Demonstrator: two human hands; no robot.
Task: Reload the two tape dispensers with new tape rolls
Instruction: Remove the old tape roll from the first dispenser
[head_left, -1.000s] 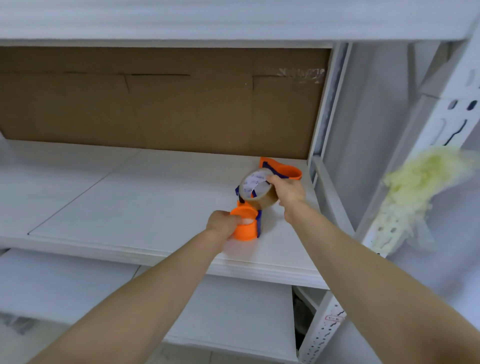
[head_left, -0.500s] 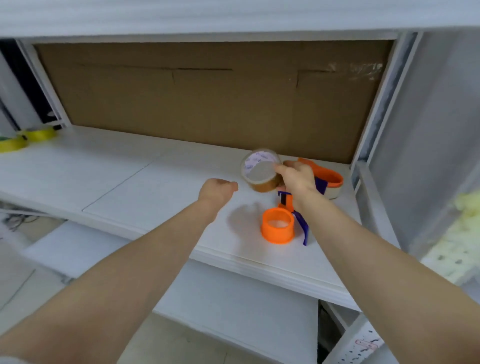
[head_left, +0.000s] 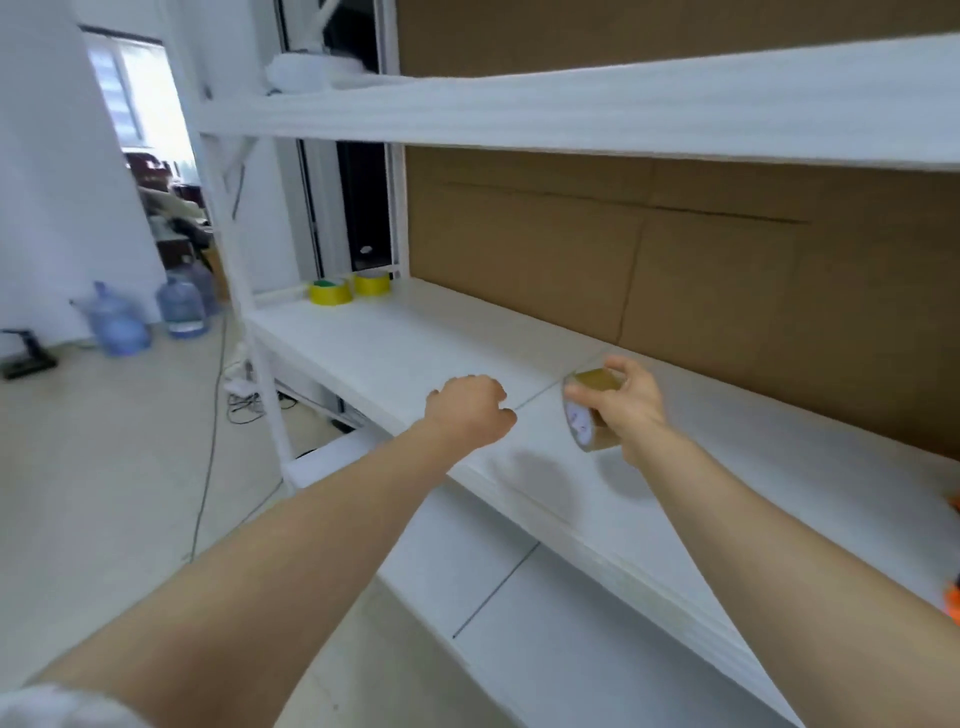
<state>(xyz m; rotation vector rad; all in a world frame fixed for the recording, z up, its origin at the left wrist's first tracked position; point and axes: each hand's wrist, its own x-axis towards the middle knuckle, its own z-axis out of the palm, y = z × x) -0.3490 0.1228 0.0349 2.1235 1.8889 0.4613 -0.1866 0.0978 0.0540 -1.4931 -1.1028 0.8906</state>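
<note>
My right hand (head_left: 626, 402) grips a brown tape roll (head_left: 589, 415) with a white core label, held just above the white shelf (head_left: 415, 348). My left hand (head_left: 470, 413) hovers over the shelf's front edge with its fingers curled and nothing in it. Two yellow tape rolls (head_left: 331, 291) (head_left: 372, 283) stand at the far left end of the shelf. Only an orange sliver of a tape dispenser (head_left: 953, 597) shows at the right edge of the frame; the rest of the dispensers is out of view.
Brown cardboard (head_left: 675, 270) backs the shelf, and another white shelf (head_left: 571, 109) runs overhead. A lower shelf (head_left: 519, 649) lies below. Water jugs (head_left: 176, 306) and cables (head_left: 244, 400) sit on the floor to the left, beside the rack's upright post (head_left: 249, 322).
The view has swung left along the shelf. My right hand lifted the brown roll off the orange dispenser and carried it left; my left hand let go of the dispenser, which slid out of frame.
</note>
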